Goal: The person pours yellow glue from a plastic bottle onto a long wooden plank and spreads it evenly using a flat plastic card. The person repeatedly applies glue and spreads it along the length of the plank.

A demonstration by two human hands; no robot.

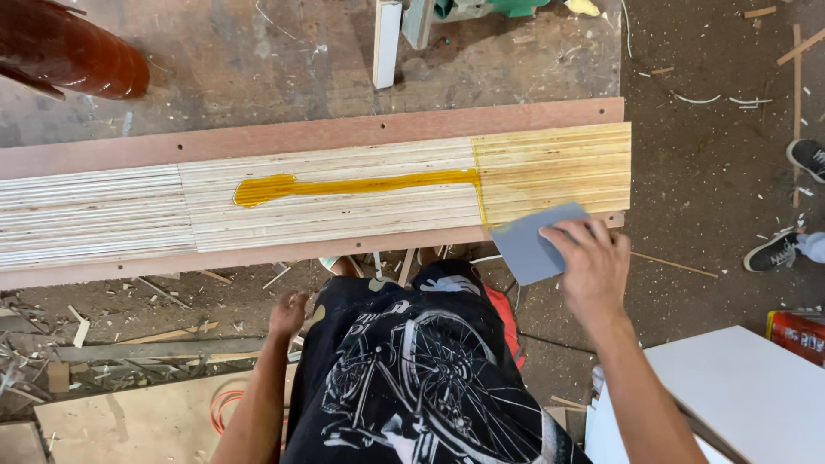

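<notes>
Right hand (595, 262) pinches grey spreader card (531, 243) at 3 o'clock edge of plywood strip stack (344, 202) — amber glue line (352, 186) runs along centre. Left hand (288, 314) loosely curled, holding nothing, at 7 o'clock.

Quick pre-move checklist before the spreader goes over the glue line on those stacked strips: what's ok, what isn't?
1. Grey spreader card gripped in right hand: ok.
2. Card at the near edge of the stacked wood strips, beside the already coated right end: ok.
3. Amber glue line lying unspread along the middle: ok, ready to spread.
4. Left section of the strips has glue: not ok, bare.
5. Left hand steadying the stack: not ok, it hangs below the edge.
6. Glue still wet: cannot tell.
</notes>
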